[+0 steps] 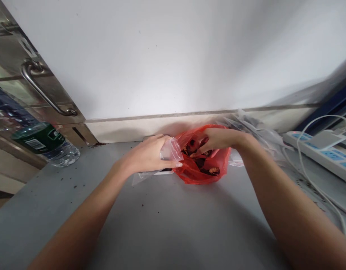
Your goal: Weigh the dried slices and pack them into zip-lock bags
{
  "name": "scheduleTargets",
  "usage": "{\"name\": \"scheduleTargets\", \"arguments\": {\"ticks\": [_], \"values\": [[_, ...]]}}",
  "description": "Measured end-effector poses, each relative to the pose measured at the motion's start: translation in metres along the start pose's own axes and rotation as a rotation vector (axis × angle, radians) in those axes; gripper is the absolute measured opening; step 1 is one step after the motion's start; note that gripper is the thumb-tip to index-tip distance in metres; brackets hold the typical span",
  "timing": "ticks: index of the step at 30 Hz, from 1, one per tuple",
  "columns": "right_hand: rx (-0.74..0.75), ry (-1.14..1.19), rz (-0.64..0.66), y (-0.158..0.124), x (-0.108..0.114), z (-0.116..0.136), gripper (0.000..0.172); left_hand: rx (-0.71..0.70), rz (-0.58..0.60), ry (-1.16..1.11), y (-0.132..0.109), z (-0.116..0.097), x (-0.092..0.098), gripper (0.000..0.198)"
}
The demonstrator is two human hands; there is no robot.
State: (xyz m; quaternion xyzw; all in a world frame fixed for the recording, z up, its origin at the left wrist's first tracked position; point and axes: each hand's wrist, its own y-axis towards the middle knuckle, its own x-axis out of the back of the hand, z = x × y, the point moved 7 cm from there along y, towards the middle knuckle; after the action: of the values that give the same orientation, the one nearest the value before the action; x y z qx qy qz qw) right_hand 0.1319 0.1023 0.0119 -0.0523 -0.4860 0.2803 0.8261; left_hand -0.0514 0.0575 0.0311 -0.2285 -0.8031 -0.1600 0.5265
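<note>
A red plastic bag [221, 163] lies open on the grey counter [167, 217] near the wall, with dark dried pieces [202, 165] inside it. My right hand [215, 138] reaches into the bag's mouth, fingers curled in a pinch among the pieces. My left hand [150, 153] is closed on a small clear plastic bag [170, 150] held just left of the red bag, over a flat white object [164, 171] that is mostly hidden.
A plastic water bottle with a green label [43, 142] lies at the left, beside a steel cabinet door with a handle [43, 92]. At the right are a white power strip [325, 155], white cables [305, 172] and crumpled clear bags [246, 123]. Dark crumbs dot the counter.
</note>
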Motion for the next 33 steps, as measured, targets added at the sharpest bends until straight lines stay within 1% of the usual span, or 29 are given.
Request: {"name": "scheduleTargets", "arguments": {"ticks": [3,5,9,12,17,23,26,30,33], "values": [[0.040,0.160,0.058,-0.008,0.002,0.005,0.008,0.016,0.009,0.045,0.000,0.001,-0.002,0.069],[0.075,0.227,0.061,-0.014,0.005,0.012,0.010,0.025,0.028,0.059,0.000,0.001,-0.004,0.072],[0.170,0.227,0.032,-0.021,0.006,0.034,0.017,0.033,0.048,0.059,0.000,0.000,-0.005,0.081],[0.249,0.203,0.000,-0.021,0.006,0.048,0.019,0.067,0.051,0.063,0.000,0.002,-0.003,0.084],[0.241,0.195,0.021,-0.018,0.002,0.051,0.020,0.081,0.051,0.069,-0.001,0.003,-0.003,0.083],[0.196,0.118,-0.056,-0.026,0.009,0.051,0.025,0.048,0.036,0.045,-0.002,0.004,-0.001,0.079],[0.213,0.135,-0.037,-0.028,0.008,0.054,0.026,0.053,0.022,0.026,-0.003,0.005,0.000,0.079],[0.246,0.145,-0.069,-0.028,0.007,0.063,0.022,0.061,0.012,0.010,-0.003,0.003,0.002,0.079],[0.290,0.182,-0.082,-0.030,0.003,0.074,0.019,0.045,-0.008,-0.050,-0.004,-0.002,0.005,0.075]]}}
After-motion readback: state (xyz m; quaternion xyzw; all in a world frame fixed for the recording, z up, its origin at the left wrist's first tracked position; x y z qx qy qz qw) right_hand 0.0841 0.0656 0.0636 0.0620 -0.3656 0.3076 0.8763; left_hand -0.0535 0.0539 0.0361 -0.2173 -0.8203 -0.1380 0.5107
